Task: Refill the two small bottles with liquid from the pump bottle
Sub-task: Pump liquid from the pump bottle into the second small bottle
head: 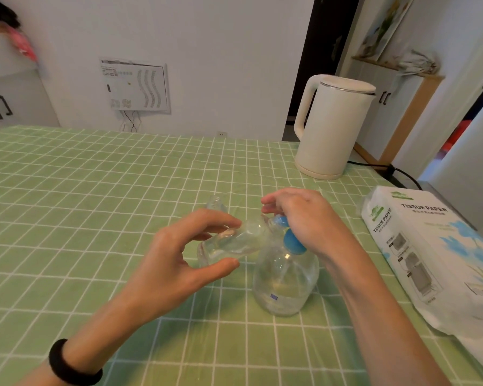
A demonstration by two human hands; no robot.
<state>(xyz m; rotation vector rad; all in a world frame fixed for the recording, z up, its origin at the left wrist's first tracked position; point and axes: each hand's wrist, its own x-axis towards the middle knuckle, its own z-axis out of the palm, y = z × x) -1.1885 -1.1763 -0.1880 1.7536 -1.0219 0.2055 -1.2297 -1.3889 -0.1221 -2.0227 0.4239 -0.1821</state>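
Observation:
A clear pump bottle (pixel 286 280) with a blue pump head (pixel 292 240) stands on the green checked tablecloth (pixel 95 190). My right hand (pixel 304 218) rests on top of the pump head, fingers curled over it. My left hand (pixel 179 263) holds a small clear bottle (pixel 234 242) on its side, thumb below and fingers above, with its mouth against the blue nozzle. A second small clear bottle (pixel 215 203) stands open just behind, partly hidden by my left fingers.
A white electric kettle (pixel 332 126) stands at the back right with its black cord (pixel 388 169) trailing right. A pack of tissue paper (pixel 430 246) lies along the right edge of the table. A wall runs behind the table.

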